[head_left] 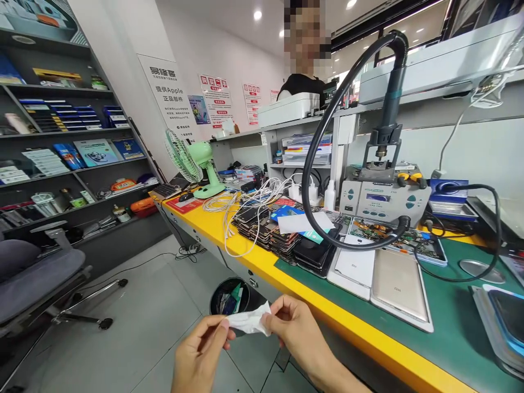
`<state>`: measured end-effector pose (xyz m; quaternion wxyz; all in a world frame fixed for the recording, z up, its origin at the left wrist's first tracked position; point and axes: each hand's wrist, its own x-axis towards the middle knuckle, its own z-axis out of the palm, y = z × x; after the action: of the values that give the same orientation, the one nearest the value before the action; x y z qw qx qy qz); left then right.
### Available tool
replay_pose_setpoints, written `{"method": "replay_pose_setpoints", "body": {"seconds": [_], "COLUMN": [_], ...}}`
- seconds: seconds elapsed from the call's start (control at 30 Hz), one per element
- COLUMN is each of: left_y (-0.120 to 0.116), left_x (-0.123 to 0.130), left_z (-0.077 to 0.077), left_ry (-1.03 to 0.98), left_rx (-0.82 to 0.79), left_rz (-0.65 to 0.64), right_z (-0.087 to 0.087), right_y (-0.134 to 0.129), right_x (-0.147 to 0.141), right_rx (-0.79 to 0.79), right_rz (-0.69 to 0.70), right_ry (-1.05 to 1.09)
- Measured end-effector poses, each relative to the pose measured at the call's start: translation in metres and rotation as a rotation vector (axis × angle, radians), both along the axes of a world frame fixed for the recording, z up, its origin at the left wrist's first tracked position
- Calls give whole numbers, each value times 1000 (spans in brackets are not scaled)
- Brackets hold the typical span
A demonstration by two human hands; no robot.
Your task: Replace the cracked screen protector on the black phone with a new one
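Note:
A crumpled white tissue (pixel 248 321) is stretched between my two hands, in front of the workbench's yellow edge. My left hand (pixel 204 346) pinches its left end between thumb and fingers. Its right end is pinched by my right hand (pixel 298 332), with the thumb on top. Just behind the tissue, on the floor, stands a black bin (pixel 230 296) with scraps inside.
Phone stacks (pixel 262 232), a gold phone (pixel 398 281), a soldering station (pixel 379 199) with a looping black hose and a green fan (pixel 208 177) are on the bench (pixel 286 275). An office chair (pixel 36 273) stands left. A person (pixel 305 82) is behind the counter.

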<state>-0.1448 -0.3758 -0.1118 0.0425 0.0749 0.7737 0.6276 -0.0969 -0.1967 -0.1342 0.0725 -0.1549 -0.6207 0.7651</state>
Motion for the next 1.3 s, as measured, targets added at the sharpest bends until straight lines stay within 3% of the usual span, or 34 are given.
{"method": "replay_pose_setpoints", "body": {"seconds": [0.1, 0.23, 0.33, 0.53, 0.67, 0.8, 1.07, 1.3], "left_y": [-6, -19, -25, -26, -25, -23, -14, -15], "left_x": [-3, -18, -27, -31, -33, -35, -34, -23], "left_z": [2, 5, 2, -6, -6, -5, -14, -2], "left_ry": [79, 18, -105, -248, -251, -305, -240, -253], "left_rx": [-34, -15, 52, 166, 202, 243, 162, 248], "left_rz": [55, 42, -22, -58, -53, -69, -40, -90], "right_z": [2, 5, 5, 9, 15, 15, 6, 13], "right_y": [-7, -9, -8, -10, -5, -2, -7, -7], "right_x": [-8, -21, -29, -38, -42, -47, -47, -39], "right_rx": [188, 40, -31, 11, -85, -123, -87, -84], "right_rz": [15, 163, 174, 166, 243, 209, 198, 211], "right_ry": [124, 72, 29, 39, -11, -52, -97, -100]}}
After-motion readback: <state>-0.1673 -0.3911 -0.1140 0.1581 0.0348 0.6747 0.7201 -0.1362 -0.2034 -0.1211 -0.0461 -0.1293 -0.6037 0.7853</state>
